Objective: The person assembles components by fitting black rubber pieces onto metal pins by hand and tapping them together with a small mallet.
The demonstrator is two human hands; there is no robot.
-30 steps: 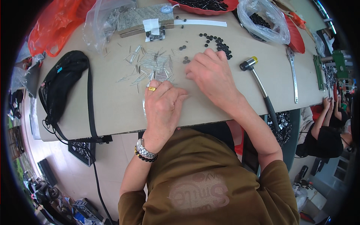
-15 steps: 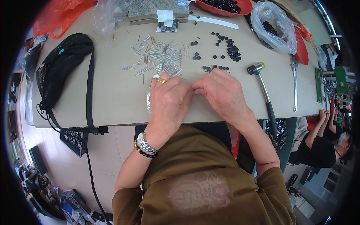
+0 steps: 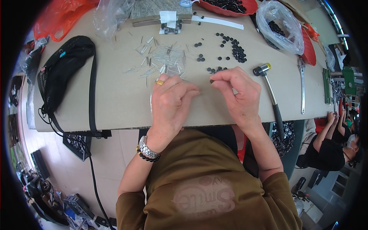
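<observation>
My right hand (image 3: 241, 92) is raised over the table, thumb and forefinger pinching a small dark wheel (image 3: 211, 81). It looks like the black wheels (image 3: 238, 53) scattered and clustered beyond it. A short way to the left, my left hand (image 3: 170, 96) has its thumb and forefinger pressed together at the tips, its other fingers curled. Whatever sits in that pinch, if anything, is too small to make out. Past the left hand spreads a loose heap of thin metal pins (image 3: 165, 57). A small wheeled chassis (image 3: 171, 27) stands by the stone block.
To the right lie a mallet (image 3: 270, 88) and a wrench (image 3: 302, 88). A black bag (image 3: 71, 65) with a strap is on the left. Along the back are a stone block (image 3: 143, 11), a red tray (image 3: 226, 9) of black parts and a clear plastic bag (image 3: 280, 27).
My hands were together at their fingertips and have come apart. The right hand moved to the right, and the dark wheel now shows in its pinch.
</observation>
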